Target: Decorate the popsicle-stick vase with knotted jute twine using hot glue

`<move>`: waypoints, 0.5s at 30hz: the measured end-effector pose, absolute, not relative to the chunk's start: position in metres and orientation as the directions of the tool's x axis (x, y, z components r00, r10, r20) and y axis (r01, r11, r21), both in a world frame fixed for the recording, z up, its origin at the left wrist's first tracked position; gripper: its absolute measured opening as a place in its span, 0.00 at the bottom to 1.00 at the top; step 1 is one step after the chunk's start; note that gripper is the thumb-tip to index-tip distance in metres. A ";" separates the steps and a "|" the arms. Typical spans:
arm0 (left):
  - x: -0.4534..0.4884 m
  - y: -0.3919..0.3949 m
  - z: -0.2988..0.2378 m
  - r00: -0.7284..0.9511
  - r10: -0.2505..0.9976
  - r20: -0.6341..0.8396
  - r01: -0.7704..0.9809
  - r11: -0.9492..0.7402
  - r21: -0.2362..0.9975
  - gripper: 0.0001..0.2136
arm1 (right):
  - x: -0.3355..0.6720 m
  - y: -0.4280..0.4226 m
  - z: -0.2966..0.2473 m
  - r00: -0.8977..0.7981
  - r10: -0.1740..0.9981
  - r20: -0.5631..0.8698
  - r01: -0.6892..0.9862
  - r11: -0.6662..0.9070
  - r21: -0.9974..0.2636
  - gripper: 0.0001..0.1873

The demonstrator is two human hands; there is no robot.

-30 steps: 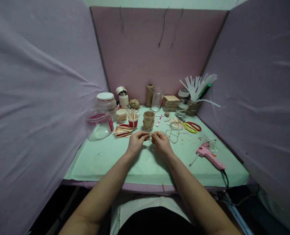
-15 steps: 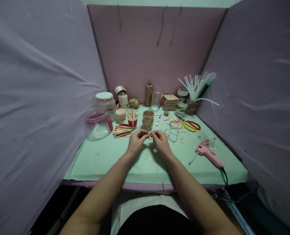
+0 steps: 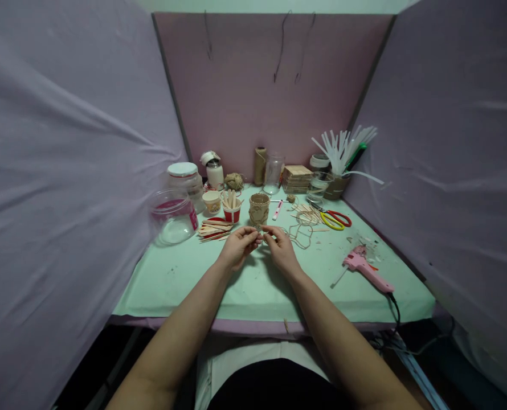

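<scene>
My left hand and my right hand meet fingertip to fingertip above the front middle of the table. Both are closed in a pinch on a thin piece of twine, mostly hidden by the fingers. Loose loops of twine lie on the cloth to the right of my right hand and seem to run toward it. Just beyond my fingers stands a small brown cup with twine decoration round its side and rim.
A pink glue gun lies at right, near red-and-yellow scissors. On the left are a clear plastic tub, popsicle sticks and a red-and-white cup. Glue sticks, wooden squares and a glass jar stand behind.
My left fingers have curled further under and turned at the pinch. My right thumb and index finger have shifted slightly. Both hands stay at the same spot.
</scene>
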State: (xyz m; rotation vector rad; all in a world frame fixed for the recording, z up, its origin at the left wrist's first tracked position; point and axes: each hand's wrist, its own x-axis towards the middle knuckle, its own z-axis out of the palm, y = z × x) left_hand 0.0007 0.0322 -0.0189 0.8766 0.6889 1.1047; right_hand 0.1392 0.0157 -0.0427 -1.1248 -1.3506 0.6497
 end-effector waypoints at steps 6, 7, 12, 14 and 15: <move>0.000 0.032 -0.016 0.358 0.927 -0.111 -0.531 0.300 0.793 0.11 | 0.136 0.012 -0.039 0.050 0.937 0.345 0.144 0.335 -0.931 0.10; 0.000 0.032 -0.016 0.360 0.925 -0.123 -0.535 0.313 0.785 0.10 | 0.136 0.012 -0.039 0.051 0.936 0.349 0.145 0.339 -0.929 0.10; -0.002 0.032 -0.015 0.359 0.922 -0.146 -0.554 0.336 0.762 0.08 | 0.137 0.014 -0.040 0.007 0.939 0.344 0.157 0.338 -0.928 0.11; -0.002 0.032 -0.015 0.354 0.922 -0.155 -0.560 0.342 0.755 0.08 | 0.137 0.013 -0.040 -0.006 0.934 0.356 0.214 0.349 -0.912 0.11; -0.002 0.032 -0.014 0.354 0.921 -0.162 -0.559 0.347 0.753 0.08 | 0.137 0.012 -0.040 -0.005 0.929 0.370 0.271 0.357 -0.894 0.11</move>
